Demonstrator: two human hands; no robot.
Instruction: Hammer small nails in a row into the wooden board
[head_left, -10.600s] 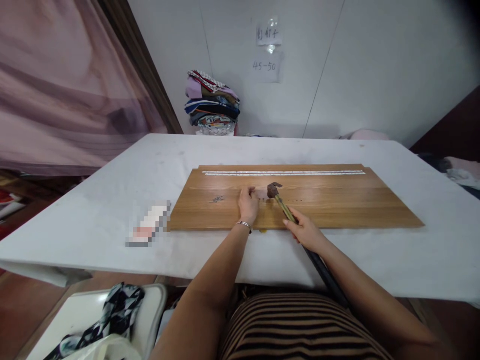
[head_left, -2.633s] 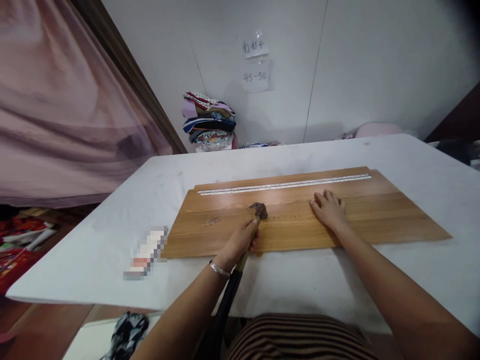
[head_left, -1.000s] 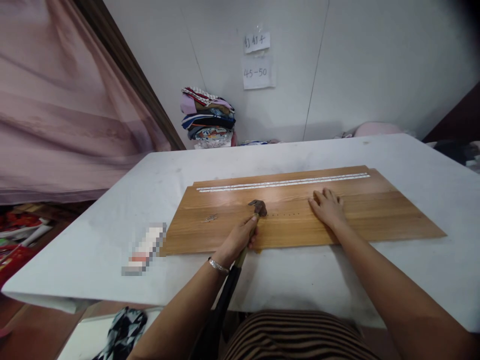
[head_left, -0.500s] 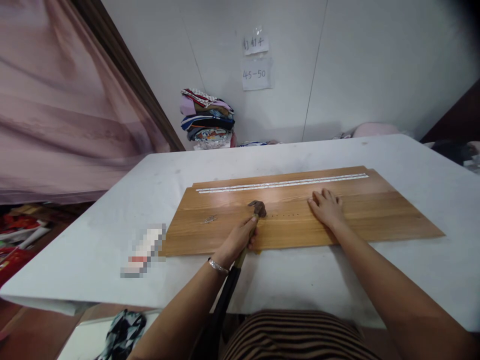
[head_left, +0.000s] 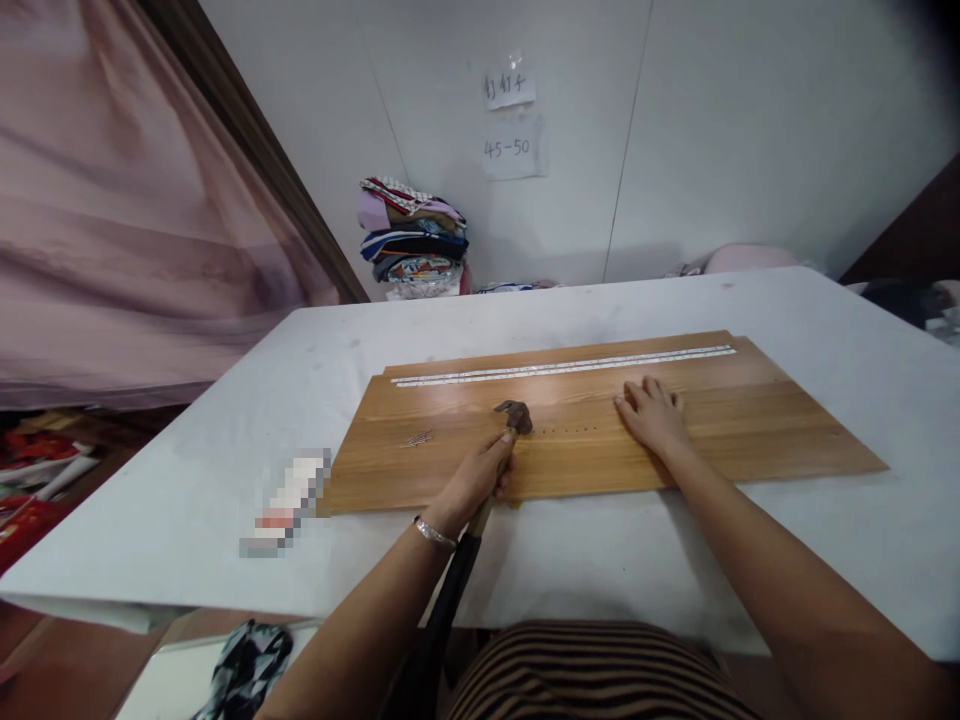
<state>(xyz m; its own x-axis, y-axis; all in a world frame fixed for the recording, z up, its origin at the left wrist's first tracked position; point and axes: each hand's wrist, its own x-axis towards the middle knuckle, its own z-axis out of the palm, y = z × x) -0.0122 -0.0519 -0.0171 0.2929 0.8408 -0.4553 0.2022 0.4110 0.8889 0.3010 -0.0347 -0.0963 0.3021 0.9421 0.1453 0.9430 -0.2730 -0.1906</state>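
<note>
My left hand [head_left: 480,470] is closed around the handle of a claw hammer [head_left: 516,416], whose rusty head is at the wooden board [head_left: 772,430]. A row of several small dark nail heads [head_left: 570,430] runs rightward from the hammer head. Fingers spread, my right hand [head_left: 652,415] lies flat on the board, to the right of that row. A small pile of loose nails [head_left: 417,439] sits on the board, left of the hammer. Two pale marked strips [head_left: 562,367] run along the board's far side. What lies under the hammer head is hidden.
The board lies on a white-covered table [head_left: 225,430]. A blurred-out item [head_left: 289,500] is left of the board. Folded clothes [head_left: 414,240] are stacked behind the table by the wall, where paper signs [head_left: 511,148] hang. A pink curtain [head_left: 127,200] hangs at left.
</note>
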